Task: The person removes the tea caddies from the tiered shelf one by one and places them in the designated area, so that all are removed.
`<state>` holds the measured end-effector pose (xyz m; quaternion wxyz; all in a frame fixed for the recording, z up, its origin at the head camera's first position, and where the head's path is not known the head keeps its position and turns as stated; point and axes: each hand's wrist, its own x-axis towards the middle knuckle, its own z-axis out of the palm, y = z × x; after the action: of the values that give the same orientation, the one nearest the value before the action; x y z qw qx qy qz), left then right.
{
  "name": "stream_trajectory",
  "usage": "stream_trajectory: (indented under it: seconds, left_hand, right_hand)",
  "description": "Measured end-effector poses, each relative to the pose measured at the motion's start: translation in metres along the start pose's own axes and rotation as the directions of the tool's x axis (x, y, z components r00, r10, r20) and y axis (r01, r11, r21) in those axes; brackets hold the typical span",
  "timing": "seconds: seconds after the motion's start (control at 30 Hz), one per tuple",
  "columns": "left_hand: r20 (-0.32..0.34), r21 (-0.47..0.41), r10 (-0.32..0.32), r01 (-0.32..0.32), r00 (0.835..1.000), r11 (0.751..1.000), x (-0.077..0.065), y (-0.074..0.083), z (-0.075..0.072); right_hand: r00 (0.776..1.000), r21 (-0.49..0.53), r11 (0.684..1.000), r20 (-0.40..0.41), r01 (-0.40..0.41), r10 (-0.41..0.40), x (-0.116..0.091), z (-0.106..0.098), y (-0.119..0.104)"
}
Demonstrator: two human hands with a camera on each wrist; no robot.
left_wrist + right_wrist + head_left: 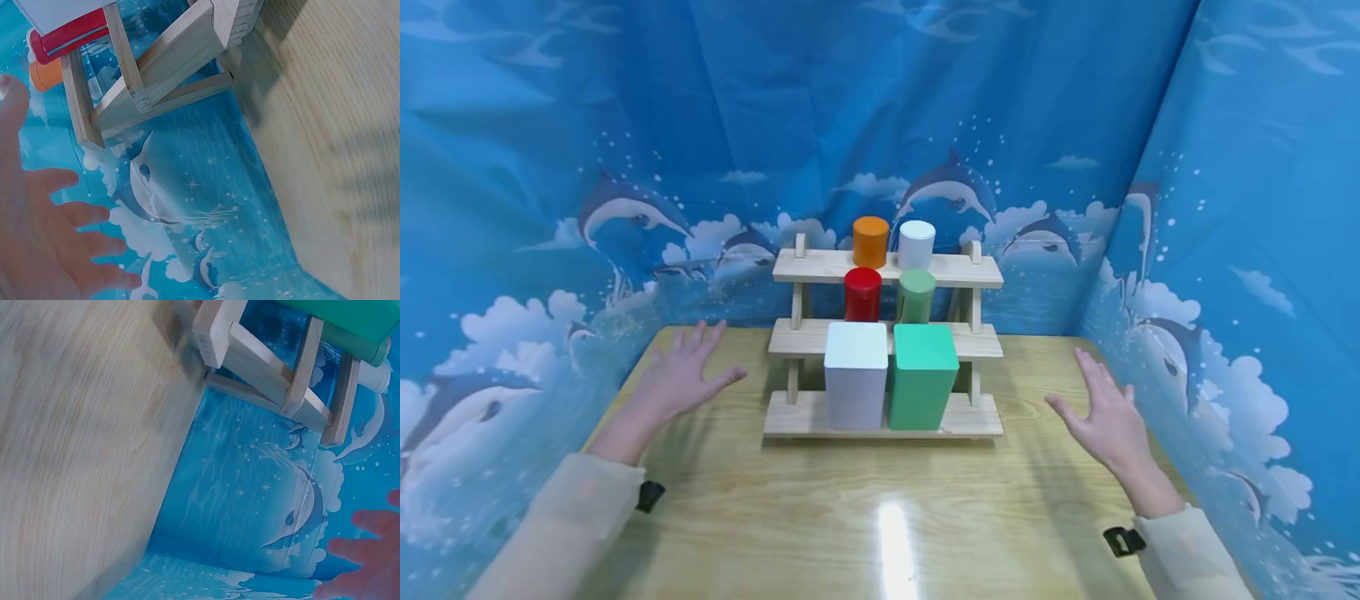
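A three-tier wooden shelf (790,337) stands at the middle of the table. Its bottom tier bears a white box (856,375) and a green box (923,379), side by side. On the middle tier are a red cylinder (862,293) and a pale green cylinder (916,296); an orange cylinder (870,242) and a white cylinder (917,243) top the shelf. Left of the shelf, my left hand (679,377) is held with fingers spread, touching nothing. My right hand (1108,421) hovers to the right of it, fingers straight and thumb apart, also holding nothing.
The wooden table (790,517) carries a bright light reflection near its front. Blue dolphin-print cloth (737,125) hangs behind and on both sides, close beyond each hand. A black strap piece (1123,542) shows at the right sleeve, another (650,496) at the left.
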<state>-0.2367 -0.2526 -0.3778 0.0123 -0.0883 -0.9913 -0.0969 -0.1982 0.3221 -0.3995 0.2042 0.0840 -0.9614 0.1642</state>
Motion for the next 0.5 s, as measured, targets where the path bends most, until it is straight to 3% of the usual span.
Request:
stream_trajectory:
  seconds: [0.13,0.3,0.5]
  left_hand:
    - [0.004,-0.099,-0.029,0.030,1.000,0.995,0.0013,-0.0011,-0.0019]
    - [-0.017,-0.193,-0.057,0.052,0.998,0.980,0.0024,-0.0033,-0.0006]
    - [-0.052,-0.298,-0.085,0.065,0.995,0.952,0.0044,-0.0056,0.0041]
  right_hand:
    - [0.999,0.082,0.996,-0.016,-0.036,0.037,0.0003,-0.0009,-0.0031]
    - [0.994,0.181,0.983,-0.103,-0.019,0.038,-0.0007,0.0007,-0.0060]
    - [0.977,0.351,0.936,-0.208,0.037,0.039,0.0016,0.0022,-0.0092]
